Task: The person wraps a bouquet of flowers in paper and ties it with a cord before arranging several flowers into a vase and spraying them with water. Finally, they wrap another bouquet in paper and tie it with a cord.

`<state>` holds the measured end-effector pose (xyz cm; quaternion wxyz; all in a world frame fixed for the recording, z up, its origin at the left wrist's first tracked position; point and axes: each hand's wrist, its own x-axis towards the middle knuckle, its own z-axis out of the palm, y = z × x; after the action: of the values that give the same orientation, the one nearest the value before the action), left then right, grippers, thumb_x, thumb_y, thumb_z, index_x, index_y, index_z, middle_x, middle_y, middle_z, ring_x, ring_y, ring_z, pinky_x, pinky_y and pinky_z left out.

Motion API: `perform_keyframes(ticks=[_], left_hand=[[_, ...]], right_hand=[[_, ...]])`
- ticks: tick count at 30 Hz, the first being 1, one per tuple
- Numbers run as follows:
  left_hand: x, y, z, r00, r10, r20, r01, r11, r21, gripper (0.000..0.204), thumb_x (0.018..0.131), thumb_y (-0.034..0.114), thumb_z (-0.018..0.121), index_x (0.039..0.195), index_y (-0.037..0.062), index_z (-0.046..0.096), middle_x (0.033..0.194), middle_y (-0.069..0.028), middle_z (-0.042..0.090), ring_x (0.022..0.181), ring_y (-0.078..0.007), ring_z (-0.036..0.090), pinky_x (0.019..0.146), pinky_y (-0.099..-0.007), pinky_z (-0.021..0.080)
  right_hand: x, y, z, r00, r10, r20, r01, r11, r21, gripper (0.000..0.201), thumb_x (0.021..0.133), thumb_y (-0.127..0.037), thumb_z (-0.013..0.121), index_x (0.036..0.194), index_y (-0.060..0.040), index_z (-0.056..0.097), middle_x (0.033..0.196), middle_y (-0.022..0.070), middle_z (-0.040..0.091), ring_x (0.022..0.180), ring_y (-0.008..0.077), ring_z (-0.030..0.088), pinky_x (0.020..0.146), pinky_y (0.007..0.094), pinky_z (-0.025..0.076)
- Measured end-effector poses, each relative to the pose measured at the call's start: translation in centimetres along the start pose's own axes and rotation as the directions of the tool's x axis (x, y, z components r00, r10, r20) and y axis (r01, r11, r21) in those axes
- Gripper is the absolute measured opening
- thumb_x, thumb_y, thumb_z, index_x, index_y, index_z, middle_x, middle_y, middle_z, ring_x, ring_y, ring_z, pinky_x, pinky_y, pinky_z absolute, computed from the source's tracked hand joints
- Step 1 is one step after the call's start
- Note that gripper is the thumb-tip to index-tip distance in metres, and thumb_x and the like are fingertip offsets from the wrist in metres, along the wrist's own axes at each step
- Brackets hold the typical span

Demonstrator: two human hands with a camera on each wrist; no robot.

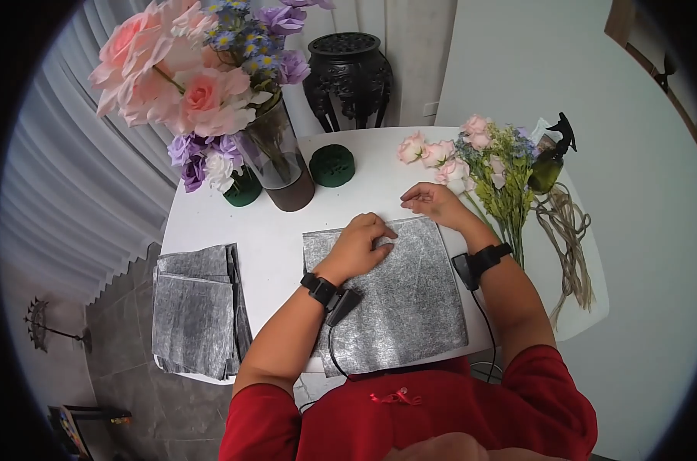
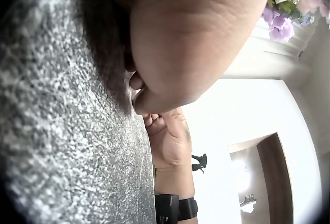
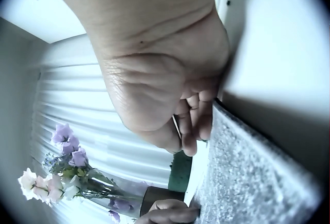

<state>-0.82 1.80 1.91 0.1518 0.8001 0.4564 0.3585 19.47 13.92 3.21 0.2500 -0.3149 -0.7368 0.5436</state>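
Observation:
A large silver-grey fibrous sheet (image 1: 410, 307) lies flat on the white table in front of the person. On its upper left part rests the left hand (image 1: 357, 247), fingers bent and thumb pointing right. In the left wrist view, fingertips (image 2: 138, 103) of that hand are right at the sheet's surface. Just past the sheet's upper right corner is the right hand (image 1: 438, 204), palm turned inward and fingers loosely bent. In the right wrist view nothing shows between the right hand's fingers (image 3: 190, 144), which are close to the sheet's edge (image 3: 242, 126).
Smaller grey sheets (image 1: 193, 315) are stacked at the left. Behind stand a glass vase (image 1: 275, 157) of large flowers and a green foam block (image 1: 332, 165). To the right lie pink flowers with greenery (image 1: 494, 165), a spray bottle (image 1: 546, 170) and raffia-like strands (image 1: 567, 246).

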Motion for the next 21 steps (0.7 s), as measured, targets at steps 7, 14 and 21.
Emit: perform_keyframes(ticks=[7, 14, 21], left_hand=[[-0.5, 0.0, 0.0, 1.000, -0.010, -0.006, 0.010, 0.999, -0.044, 0.022, 0.073, 0.012, 0.069, 0.094, 0.0090, 0.066, 0.087, -0.0090, 0.053, 0.091, -0.0283, 0.051, 0.082, -0.0365, 0.042], [-0.7, 0.2, -0.2, 0.998, -0.059, 0.005, 0.059, 0.998, -0.028, 0.020, 0.073, 0.012, 0.067, 0.092, 0.0091, 0.065, 0.093, -0.0096, 0.054, 0.094, -0.0284, 0.051, 0.085, -0.0379, 0.043], [-0.8, 0.1, -0.2, 0.997, -0.076, 0.018, 0.077, 0.997, -0.031, 0.020, 0.074, 0.013, 0.067, 0.093, 0.0092, 0.065, 0.094, -0.0100, 0.054, 0.096, -0.0287, 0.051, 0.087, -0.0377, 0.042]], right_hand=[[-5.0, -4.7, -2.8, 0.937, 0.064, -0.344, -0.194, 0.912, -0.360, 0.020, 0.085, -0.018, 0.065, 0.096, -0.0024, 0.060, 0.090, 0.0087, 0.065, 0.080, 0.0172, 0.061, 0.070, 0.0294, 0.048], [-11.8, -1.1, -3.5, 0.846, -0.032, -0.531, -0.479, 0.390, -0.786, 0.025, 0.079, -0.024, 0.067, 0.090, -0.0044, 0.058, 0.084, 0.0161, 0.063, 0.081, 0.0355, 0.061, 0.072, 0.0431, 0.048], [-13.2, -2.3, -5.6, 0.587, -0.105, -0.803, -0.413, 0.814, -0.409, 0.017, 0.090, -0.016, 0.055, 0.096, -0.0001, 0.055, 0.079, 0.0191, 0.062, 0.071, 0.0343, 0.059, 0.066, 0.0377, 0.046]])
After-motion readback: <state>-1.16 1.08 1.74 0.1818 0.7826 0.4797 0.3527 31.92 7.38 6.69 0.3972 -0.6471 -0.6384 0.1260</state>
